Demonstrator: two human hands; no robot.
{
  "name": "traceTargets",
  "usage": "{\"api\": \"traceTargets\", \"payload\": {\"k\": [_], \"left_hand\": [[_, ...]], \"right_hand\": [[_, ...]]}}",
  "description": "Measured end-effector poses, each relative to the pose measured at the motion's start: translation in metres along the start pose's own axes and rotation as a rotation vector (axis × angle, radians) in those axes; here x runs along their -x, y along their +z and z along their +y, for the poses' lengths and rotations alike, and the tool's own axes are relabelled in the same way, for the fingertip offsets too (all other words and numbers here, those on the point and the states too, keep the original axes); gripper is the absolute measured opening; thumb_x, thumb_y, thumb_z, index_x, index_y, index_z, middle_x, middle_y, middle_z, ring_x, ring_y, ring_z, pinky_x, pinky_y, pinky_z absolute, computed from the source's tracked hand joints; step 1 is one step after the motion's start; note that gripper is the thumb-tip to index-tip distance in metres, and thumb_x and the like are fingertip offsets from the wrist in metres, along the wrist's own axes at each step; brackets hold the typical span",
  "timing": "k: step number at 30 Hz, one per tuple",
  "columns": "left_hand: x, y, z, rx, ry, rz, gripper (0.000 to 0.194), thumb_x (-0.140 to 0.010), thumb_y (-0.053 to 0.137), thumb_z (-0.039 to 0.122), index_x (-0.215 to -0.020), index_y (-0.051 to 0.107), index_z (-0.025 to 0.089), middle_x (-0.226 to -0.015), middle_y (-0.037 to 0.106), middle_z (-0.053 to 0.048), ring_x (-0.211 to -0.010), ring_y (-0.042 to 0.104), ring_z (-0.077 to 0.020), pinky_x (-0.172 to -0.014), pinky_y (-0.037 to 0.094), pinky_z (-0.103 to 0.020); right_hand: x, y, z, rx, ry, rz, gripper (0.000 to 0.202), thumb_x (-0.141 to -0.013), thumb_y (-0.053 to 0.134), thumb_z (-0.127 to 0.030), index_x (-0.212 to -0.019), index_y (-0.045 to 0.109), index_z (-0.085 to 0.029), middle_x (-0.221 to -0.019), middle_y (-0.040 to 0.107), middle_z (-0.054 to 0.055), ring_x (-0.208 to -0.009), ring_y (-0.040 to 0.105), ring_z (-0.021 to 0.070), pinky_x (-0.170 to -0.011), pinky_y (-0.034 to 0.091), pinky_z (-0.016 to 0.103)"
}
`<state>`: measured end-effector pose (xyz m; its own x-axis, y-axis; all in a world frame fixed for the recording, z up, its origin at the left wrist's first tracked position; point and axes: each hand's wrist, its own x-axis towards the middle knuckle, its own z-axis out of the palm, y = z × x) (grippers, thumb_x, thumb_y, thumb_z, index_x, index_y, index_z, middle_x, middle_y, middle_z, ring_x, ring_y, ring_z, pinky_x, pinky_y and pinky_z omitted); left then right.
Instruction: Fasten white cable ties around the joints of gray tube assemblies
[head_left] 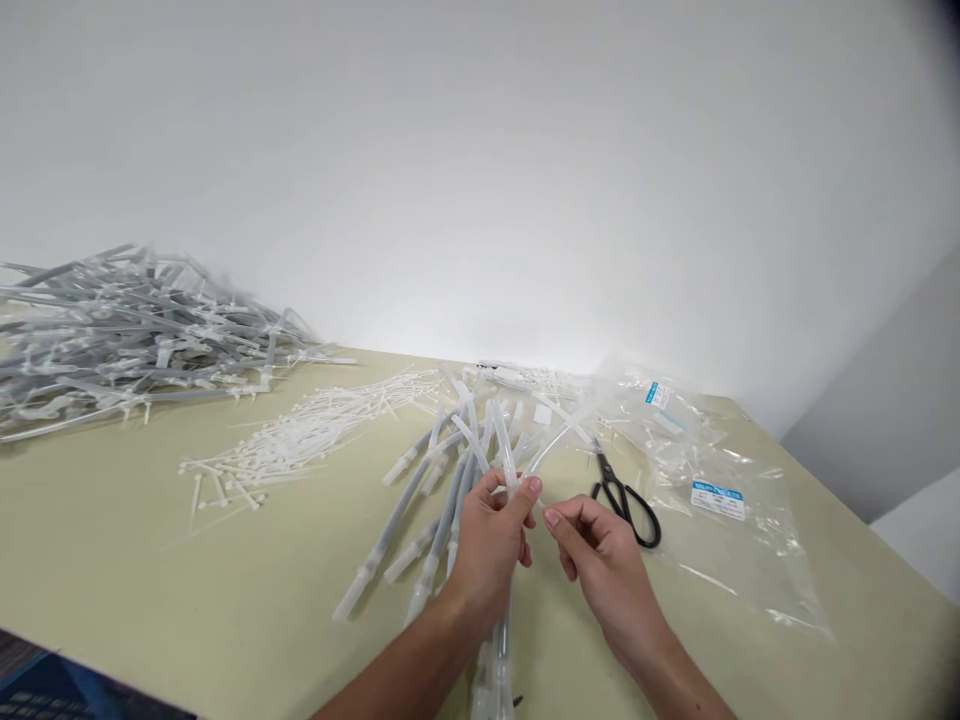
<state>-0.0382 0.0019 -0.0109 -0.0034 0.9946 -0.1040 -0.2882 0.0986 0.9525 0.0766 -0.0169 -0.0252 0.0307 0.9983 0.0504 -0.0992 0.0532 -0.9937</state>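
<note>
In the head view my left hand (495,530) is closed around a clear plastic tube (504,440), whose split upper ends fan out above the fingers. Its lower part (504,640) runs down past my wrist. Close beside, my right hand (596,555) pinches the thin tail of a white cable tie (541,505) between thumb and forefinger; the tie's head is hidden by my left fingers. Several grey tubes with milky white connectors (365,575) lie to the left of and behind my left hand. Black-handled scissors (628,505) rest just beyond my right hand.
A loose pile of white cable ties (300,435) spreads left of centre. A tall heap of grey tube assemblies (150,330) fills the far left. Clear plastic bags with blue labels (742,545) lie on the right. The table (225,610) meets a white wall (480,180) behind.
</note>
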Motion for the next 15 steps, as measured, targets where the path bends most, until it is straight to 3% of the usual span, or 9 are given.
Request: {"api": "traceTargets", "payload": {"k": [5, 7, 11, 13, 15], "left_hand": [[-0.001, -0.002, 0.003, 0.134, -0.141, -0.167, 0.034, -0.077, 0.056, 0.054, -0.08, 0.049, 0.021, -0.053, 0.042, 0.008, -0.031, 0.027, -0.0038, -0.03, 0.027, -0.018], [-0.001, -0.003, 0.005, 0.107, -0.139, -0.142, 0.034, -0.077, 0.056, 0.054, -0.079, 0.049, 0.021, -0.052, 0.042, 0.008, -0.031, 0.026, -0.0035, -0.03, 0.026, -0.018], [-0.001, -0.004, 0.007, -0.076, 0.052, 0.025, 0.031, -0.075, 0.063, 0.048, -0.081, 0.051, 0.02, -0.053, 0.046, 0.007, -0.034, 0.033, -0.0037, -0.032, 0.027, -0.017], [-0.001, -0.005, 0.009, -0.037, 0.069, -0.01, 0.031, -0.075, 0.063, 0.047, -0.081, 0.05, 0.02, -0.054, 0.048, 0.007, -0.034, 0.034, -0.0041, -0.033, 0.028, -0.018], [-0.002, -0.006, 0.011, 0.074, -0.006, -0.112, 0.031, -0.077, 0.06, 0.049, -0.077, 0.046, 0.02, -0.054, 0.047, 0.007, -0.032, 0.031, -0.004, -0.032, 0.028, -0.019]], "right_hand": [[-0.003, -0.002, 0.006, -0.054, 0.017, -0.006, 0.026, -0.081, 0.06, -0.042, -0.072, 0.061, -0.017, -0.053, 0.043, -0.005, -0.045, 0.034, 0.0079, -0.043, 0.026, 0.023], [-0.004, -0.002, 0.009, -0.104, 0.037, 0.001, 0.027, -0.081, 0.061, -0.041, -0.07, 0.059, -0.017, -0.053, 0.041, -0.006, -0.045, 0.034, 0.0074, -0.042, 0.026, 0.023], [0.0, 0.001, 0.01, -0.182, -0.03, -0.022, 0.023, -0.081, 0.063, -0.039, -0.073, 0.06, -0.018, -0.057, 0.043, -0.005, -0.045, 0.033, 0.0065, -0.041, 0.025, 0.022], [0.001, 0.002, 0.01, -0.194, -0.054, -0.005, 0.022, -0.081, 0.063, -0.039, -0.074, 0.06, -0.018, -0.057, 0.043, -0.005, -0.046, 0.033, 0.0067, -0.041, 0.025, 0.022], [0.0, 0.002, 0.011, -0.205, -0.038, 0.04, 0.023, -0.08, 0.064, -0.04, -0.073, 0.06, -0.018, -0.054, 0.041, -0.006, -0.046, 0.032, 0.0072, -0.041, 0.026, 0.021]]}}
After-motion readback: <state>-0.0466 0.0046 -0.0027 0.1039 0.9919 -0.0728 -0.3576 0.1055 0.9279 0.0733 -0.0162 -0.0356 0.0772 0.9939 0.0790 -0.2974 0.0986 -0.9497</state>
